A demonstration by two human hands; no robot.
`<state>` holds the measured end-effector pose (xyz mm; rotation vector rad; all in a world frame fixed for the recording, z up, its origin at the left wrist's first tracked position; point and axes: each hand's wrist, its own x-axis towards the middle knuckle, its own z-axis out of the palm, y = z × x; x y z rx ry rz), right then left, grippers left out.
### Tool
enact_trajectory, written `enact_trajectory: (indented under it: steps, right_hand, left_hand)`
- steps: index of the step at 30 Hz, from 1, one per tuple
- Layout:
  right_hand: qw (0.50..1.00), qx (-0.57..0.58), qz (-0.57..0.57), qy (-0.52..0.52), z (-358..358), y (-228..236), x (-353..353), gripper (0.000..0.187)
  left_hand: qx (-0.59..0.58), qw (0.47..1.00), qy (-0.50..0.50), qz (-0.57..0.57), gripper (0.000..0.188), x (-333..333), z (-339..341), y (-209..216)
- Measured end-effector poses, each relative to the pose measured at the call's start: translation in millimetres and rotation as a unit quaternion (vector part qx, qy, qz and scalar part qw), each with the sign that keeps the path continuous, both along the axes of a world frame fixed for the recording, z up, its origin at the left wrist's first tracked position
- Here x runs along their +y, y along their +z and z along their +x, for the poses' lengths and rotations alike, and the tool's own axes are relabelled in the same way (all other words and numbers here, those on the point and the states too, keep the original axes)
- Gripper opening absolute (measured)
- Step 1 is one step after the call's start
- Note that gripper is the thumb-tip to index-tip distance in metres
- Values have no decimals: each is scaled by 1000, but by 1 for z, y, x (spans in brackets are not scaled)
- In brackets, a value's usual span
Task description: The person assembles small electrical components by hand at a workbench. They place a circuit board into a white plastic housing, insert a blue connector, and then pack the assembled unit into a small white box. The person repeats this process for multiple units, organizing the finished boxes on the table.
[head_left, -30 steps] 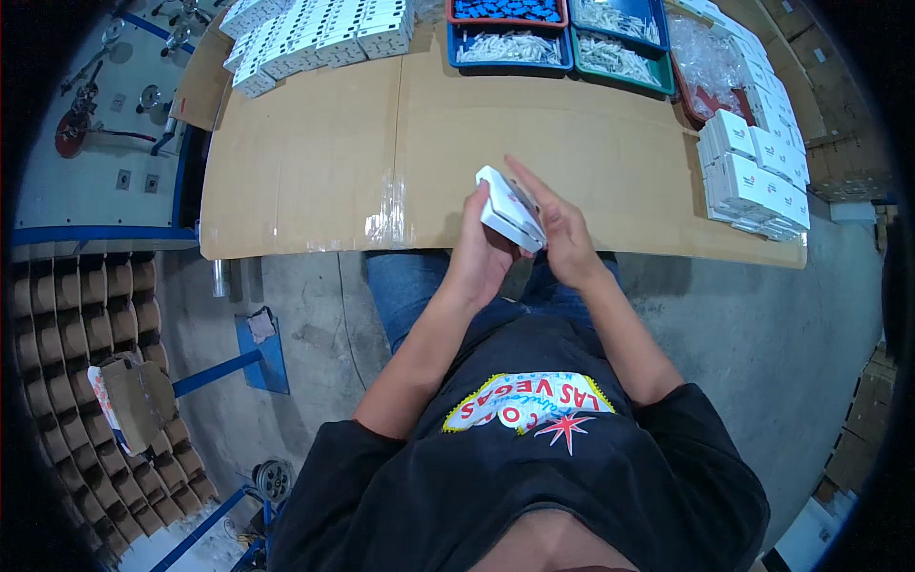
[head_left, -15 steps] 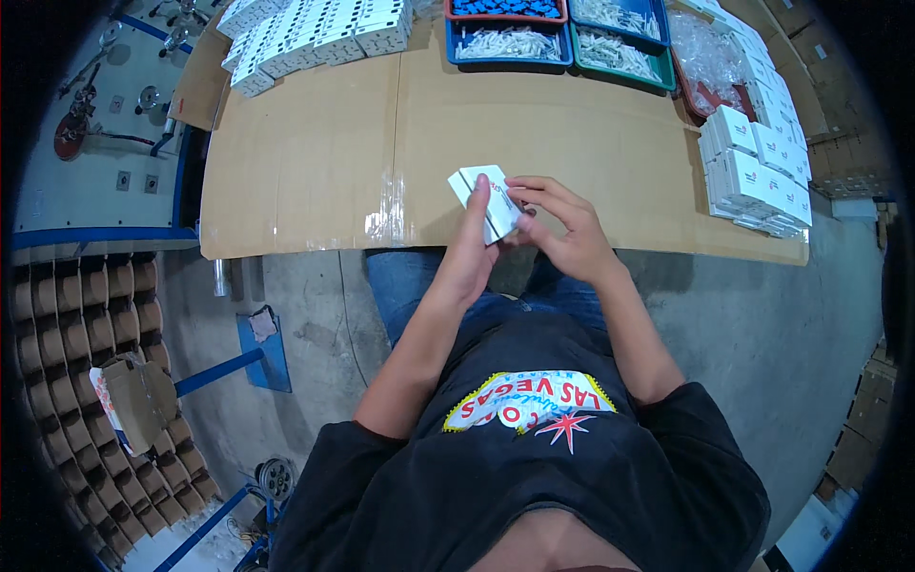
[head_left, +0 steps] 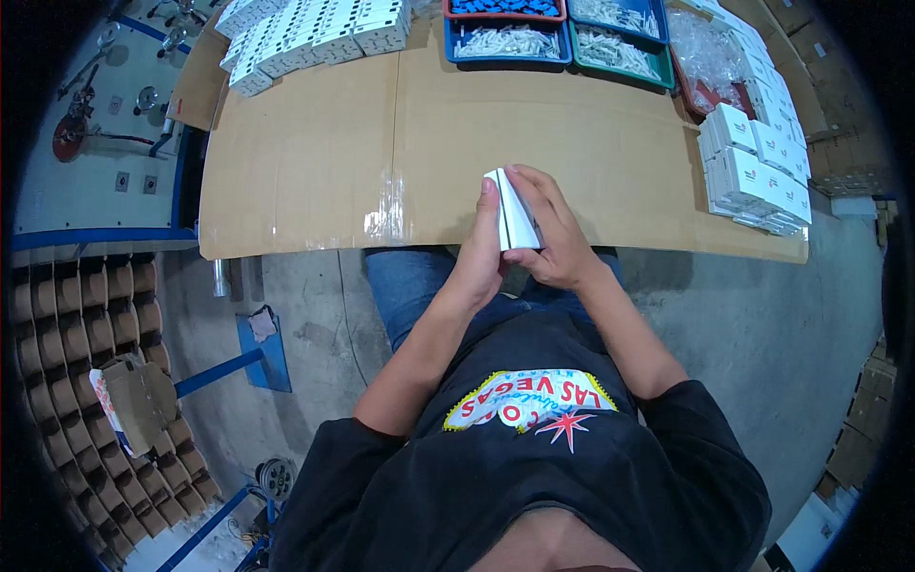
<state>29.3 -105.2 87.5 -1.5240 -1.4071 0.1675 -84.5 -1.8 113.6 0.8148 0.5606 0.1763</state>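
A small white cardboard box (head_left: 516, 214) is held between my two hands, just above the table's near edge. It stands tilted, and a dark line runs along its length. My left hand (head_left: 479, 250) grips its left side, thumb laid along the edge. On the other side my right hand (head_left: 555, 229) closes round it, fingers at the top and thumb near the lower end. The palms hide the box's side faces.
Cardboard covers the table (head_left: 305, 162). White boxes with dark marks (head_left: 319, 38) stand in rows at the far left; more white boxes (head_left: 753, 176) are stacked at right. Trays of small white parts (head_left: 510, 43) and a bag of clear plastic (head_left: 710, 52) line the far edge.
The white box has been turned from showing its printed face to a narrow edge. My right hand has moved from fingering its right side to gripping it fully.
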Motion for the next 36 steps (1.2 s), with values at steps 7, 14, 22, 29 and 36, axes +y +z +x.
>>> enact_trajectory:
  steps: [7, 14, 22, 29, 36]
  right_hand:
    - [1000, 4, 26, -13, -3, -11, 3, 92]
    - [972, 233, -1, -31, -3, -7, 5, 81]
    - [983, 168, -71, 19, -1, 9, -5, 63]
    - [994, 39, -106, 3, 0, -15, -2, 60]
    - [996, -46, -57, -47, -5, -23, 3, 55]
  left_hand:
    - [-2, 1000, -4, -9, 73, 2, -1, -7]
    - [-61, 946, 4, 319, 63, -3, 2, -30]
    - [13, 995, 65, 70, 79, 15, 4, -28]
    - [57, 995, 80, 24, 74, 10, 1, -46]
    - [59, 992, 113, 12, 73, -5, 5, -41]
